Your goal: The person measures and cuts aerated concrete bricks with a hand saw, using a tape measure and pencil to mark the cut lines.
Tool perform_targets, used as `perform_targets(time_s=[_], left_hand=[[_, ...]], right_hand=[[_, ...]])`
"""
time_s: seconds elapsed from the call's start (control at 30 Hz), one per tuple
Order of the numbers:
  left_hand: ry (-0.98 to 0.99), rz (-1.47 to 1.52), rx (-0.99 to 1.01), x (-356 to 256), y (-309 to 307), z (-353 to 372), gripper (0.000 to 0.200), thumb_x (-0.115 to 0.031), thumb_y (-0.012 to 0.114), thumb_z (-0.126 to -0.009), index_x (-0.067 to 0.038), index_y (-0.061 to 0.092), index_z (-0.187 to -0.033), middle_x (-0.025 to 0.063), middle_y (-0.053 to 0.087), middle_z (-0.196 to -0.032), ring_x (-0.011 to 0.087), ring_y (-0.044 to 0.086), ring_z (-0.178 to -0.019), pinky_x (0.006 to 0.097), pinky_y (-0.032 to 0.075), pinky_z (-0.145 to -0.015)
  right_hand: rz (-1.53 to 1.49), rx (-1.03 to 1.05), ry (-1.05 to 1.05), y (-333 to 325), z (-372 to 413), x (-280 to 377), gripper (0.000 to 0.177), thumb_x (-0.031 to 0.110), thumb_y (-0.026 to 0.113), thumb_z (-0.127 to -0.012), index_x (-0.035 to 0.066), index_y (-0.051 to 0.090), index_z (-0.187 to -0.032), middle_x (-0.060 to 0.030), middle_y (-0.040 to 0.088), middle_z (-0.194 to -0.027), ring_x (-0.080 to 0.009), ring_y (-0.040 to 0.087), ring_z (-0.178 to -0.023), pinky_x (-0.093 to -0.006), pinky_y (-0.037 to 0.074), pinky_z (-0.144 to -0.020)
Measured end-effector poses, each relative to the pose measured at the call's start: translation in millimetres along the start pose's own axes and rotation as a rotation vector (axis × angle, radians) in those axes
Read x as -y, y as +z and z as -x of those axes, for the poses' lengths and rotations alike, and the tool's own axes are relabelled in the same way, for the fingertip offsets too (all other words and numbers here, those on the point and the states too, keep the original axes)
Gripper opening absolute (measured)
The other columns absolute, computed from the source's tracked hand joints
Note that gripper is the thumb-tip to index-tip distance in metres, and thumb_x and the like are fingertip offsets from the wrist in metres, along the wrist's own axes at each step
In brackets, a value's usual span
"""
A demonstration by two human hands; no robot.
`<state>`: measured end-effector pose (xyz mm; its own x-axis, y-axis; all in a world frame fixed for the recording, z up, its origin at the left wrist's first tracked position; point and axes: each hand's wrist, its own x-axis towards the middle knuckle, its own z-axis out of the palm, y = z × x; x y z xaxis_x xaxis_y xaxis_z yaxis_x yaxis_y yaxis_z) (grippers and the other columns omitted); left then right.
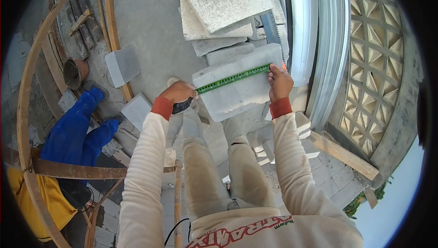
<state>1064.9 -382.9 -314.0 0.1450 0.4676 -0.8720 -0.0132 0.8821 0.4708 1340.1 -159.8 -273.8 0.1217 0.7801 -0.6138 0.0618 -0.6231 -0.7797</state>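
Note:
A green tape measure (233, 79) is stretched across the top of a pale grey block (242, 96) in front of me. My left hand (179, 95) is closed round the dark tape case at the block's left edge, with the blade coming out by the fingertips. My right hand (279, 84) pinches the blade's far end near the block's right edge. Just beyond the right hand lies a hand saw (271, 31), with a bit of orange showing beside my fingers. Rough slabs (223, 2) are stacked behind the block.
Long shiny metal profiles (326, 33) stand along the right, before a patterned lattice wall (372, 65). At left, a co-worker in blue trousers (75, 131) is near a curved wooden strip (26, 97) and a bucket (75, 73). A wooden plank (344, 154) lies at lower right.

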Motion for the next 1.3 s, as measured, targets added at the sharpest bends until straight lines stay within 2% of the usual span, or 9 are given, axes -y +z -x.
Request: perform_targets(time_s=[0.1, 0.4, 0.7, 0.8, 0.9, 1.0, 1.1, 1.2, 1.3], left_hand=[[-0.015, -0.038, -0.015, -1.8, -0.8, 3.1, 0.017, -0.014, 0.068, -0.087, -0.001, 0.078, -0.092, 0.0085, 0.075, -0.085, 0.0187, 0.067, -0.082, 0.0304, 0.050, -0.080], [0.000, 0.061, -0.016, 0.4, 2.6, 1.7, 0.015, -0.004, 0.065, -0.089, 0.009, 0.073, -0.094, 0.0117, 0.073, -0.086, 0.0190, 0.066, -0.073, 0.0303, 0.052, -0.073], [-0.020, 0.153, -0.012, 14.7, 3.4, -6.3, 0.017, -0.010, 0.068, -0.086, 0.005, 0.075, -0.090, 0.0110, 0.074, -0.086, 0.0204, 0.068, -0.078, 0.0307, 0.052, -0.076], [0.006, 0.027, -0.032, 19.3, 0.8, -12.9, 0.019, -0.014, 0.069, -0.086, 0.005, 0.075, -0.089, 0.0111, 0.074, -0.085, 0.0216, 0.067, -0.079, 0.0317, 0.051, -0.079], [-0.033, -0.133, 0.008, 9.3, -1.4, -7.5, 0.032, -0.022, 0.073, -0.085, 0.002, 0.074, -0.108, 0.0112, 0.074, -0.094, 0.0209, 0.066, -0.089, 0.0317, 0.050, -0.085], [-0.123, -0.058, 0.158, -21.1, -3.2, 38.8, 0.062, -0.029, 0.078, -0.082, -0.003, 0.059, -0.135, 0.0122, 0.071, -0.110, 0.0202, 0.063, -0.101, 0.0308, 0.048, -0.091], [0.052, -0.197, 0.359, -41.3, -1.0, 85.7, 0.087, -0.035, 0.082, -0.078, -0.009, 0.041, -0.150, 0.0129, 0.065, -0.122, 0.0205, 0.060, -0.107, 0.0303, 0.046, -0.095], [0.112, -0.142, 0.278, -58.6, 12.7, 117.9, 0.086, -0.030, 0.081, -0.079, -0.011, 0.038, -0.151, 0.0138, 0.062, -0.120, 0.0199, 0.058, -0.106, 0.0304, 0.045, -0.096], [-0.042, -0.213, -0.006, -114.3, 20.3, 146.7, 0.080, -0.023, 0.078, -0.081, -0.009, 0.041, -0.150, 0.0163, 0.059, -0.123, 0.0202, 0.058, -0.106, 0.0306, 0.046, -0.095]], right_hand=[[0.001, 0.001, -0.007, 3.2, 1.6, 3.6, 0.010, 0.004, 0.077, -0.087, -0.002, 0.071, -0.093, -0.0052, 0.069, -0.078, -0.0088, 0.059, -0.062, -0.0215, 0.048, -0.057], [0.021, -0.013, -0.019, 9.8, -2.6, 3.3, 0.009, 0.002, 0.075, -0.086, -0.003, 0.071, -0.093, -0.0053, 0.069, -0.078, -0.0091, 0.059, -0.062, -0.0220, 0.047, -0.056], [0.079, 0.003, -0.014, 10.7, -8.3, 4.8, 0.013, 0.001, 0.075, -0.086, -0.006, 0.070, -0.095, -0.0062, 0.069, -0.079, -0.0095, 0.059, -0.062, -0.0228, 0.048, -0.056], [0.102, -0.018, 0.040, 0.7, -0.8, 6.3, 0.012, 0.002, 0.075, -0.086, -0.006, 0.069, -0.095, -0.0065, 0.069, -0.078, -0.0098, 0.059, -0.062, -0.0231, 0.049, -0.056], [0.118, -0.014, 0.110, -23.5, 10.9, 6.0, 0.012, 0.002, 0.075, -0.087, -0.005, 0.069, -0.094, -0.0069, 0.069, -0.078, -0.0098, 0.059, -0.061, -0.0235, 0.049, -0.056], [0.051, 0.038, 0.035, -23.4, 26.5, 19.6, 0.011, 0.004, 0.074, -0.088, -0.003, 0.070, -0.095, -0.0068, 0.069, -0.079, -0.0100, 0.059, -0.060, -0.0239, 0.050, -0.056], [0.069, 0.205, 0.054, -5.2, 64.9, 30.4, 0.013, 0.010, 0.071, -0.093, -0.001, 0.071, -0.101, -0.0056, 0.070, -0.080, -0.0096, 0.062, -0.061, -0.0229, 0.052, -0.057], [0.220, 0.487, 0.266, -5.7, 99.5, 56.3, 0.018, 0.016, 0.068, -0.097, -0.001, 0.070, -0.102, -0.0071, 0.071, -0.082, -0.0114, 0.064, -0.063, -0.0247, 0.053, -0.058], [0.247, 0.156, -0.034, -67.6, 44.9, 17.1, 0.022, 0.020, 0.067, -0.098, -0.001, 0.070, -0.099, -0.0074, 0.072, -0.082, -0.0118, 0.067, -0.065, -0.0245, 0.052, -0.057]])
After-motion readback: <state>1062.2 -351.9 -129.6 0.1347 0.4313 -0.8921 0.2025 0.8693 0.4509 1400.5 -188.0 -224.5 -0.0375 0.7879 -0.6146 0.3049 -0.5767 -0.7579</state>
